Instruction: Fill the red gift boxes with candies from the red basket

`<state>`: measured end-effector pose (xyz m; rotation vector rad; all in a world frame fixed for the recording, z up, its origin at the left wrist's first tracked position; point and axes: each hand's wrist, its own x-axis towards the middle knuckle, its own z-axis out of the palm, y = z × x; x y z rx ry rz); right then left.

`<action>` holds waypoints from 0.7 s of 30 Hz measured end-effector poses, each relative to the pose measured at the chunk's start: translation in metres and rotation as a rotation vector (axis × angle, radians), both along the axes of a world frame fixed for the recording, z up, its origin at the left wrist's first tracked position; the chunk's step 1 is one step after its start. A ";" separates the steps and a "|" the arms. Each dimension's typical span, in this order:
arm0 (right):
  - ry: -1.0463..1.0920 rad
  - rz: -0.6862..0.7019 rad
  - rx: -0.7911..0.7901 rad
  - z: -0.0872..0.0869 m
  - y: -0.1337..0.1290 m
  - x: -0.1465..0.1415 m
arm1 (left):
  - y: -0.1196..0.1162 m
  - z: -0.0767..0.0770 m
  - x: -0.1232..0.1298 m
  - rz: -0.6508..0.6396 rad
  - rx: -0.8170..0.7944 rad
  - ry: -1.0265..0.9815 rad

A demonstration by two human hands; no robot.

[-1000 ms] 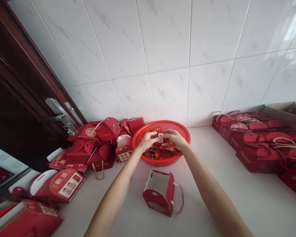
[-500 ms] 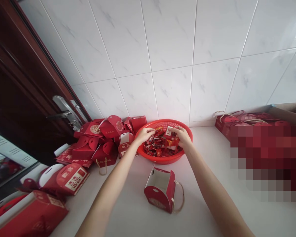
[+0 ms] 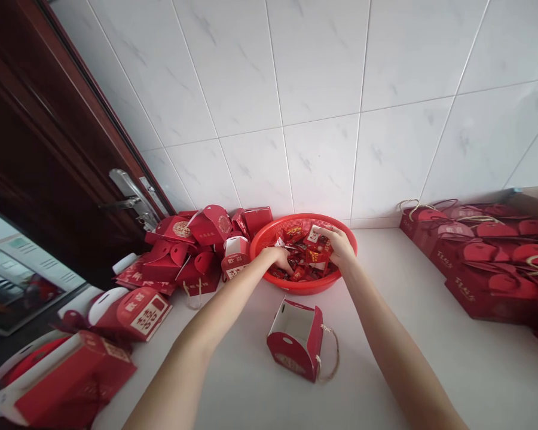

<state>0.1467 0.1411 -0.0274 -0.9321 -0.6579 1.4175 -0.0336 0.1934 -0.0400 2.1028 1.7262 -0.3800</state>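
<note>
A red plastic basket (image 3: 302, 289) holds several small red-wrapped candies (image 3: 296, 254). My left hand (image 3: 275, 258) is down among the candies at the basket's left, fingers curled in; what they hold, if anything, is hidden. At the right side my right hand (image 3: 338, 243) is closed on red candy packets (image 3: 314, 236), one of them with a cream label. In front of the basket stands an open red gift box (image 3: 293, 346), with a white inside and a twisted rope handle lying to its right.
Folded red gift boxes (image 3: 206, 227) are piled left of the basket, and larger boxes (image 3: 76, 376) stand nearer on the left. More boxes (image 3: 488, 257) with rope handles are in rows at the right. A tiled wall (image 3: 318, 161) closes off the back; a dark door (image 3: 63, 131) stands left.
My left hand has gone down from the basket's left rim into the candies. My right hand still holds its packets. The view has shifted slightly, so things appear farther right.
</note>
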 end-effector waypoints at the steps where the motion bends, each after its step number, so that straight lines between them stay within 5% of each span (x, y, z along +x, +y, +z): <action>1: -0.003 -0.002 0.002 -0.001 0.000 0.000 | -0.002 0.000 0.002 -0.010 -0.014 0.018; 8: -0.033 0.005 0.008 -0.004 0.002 0.000 | -0.008 -0.001 0.002 -0.048 -0.010 0.016; 21: -0.065 -0.002 0.020 -0.004 0.002 -0.001 | -0.005 -0.009 0.000 -0.118 0.131 -0.278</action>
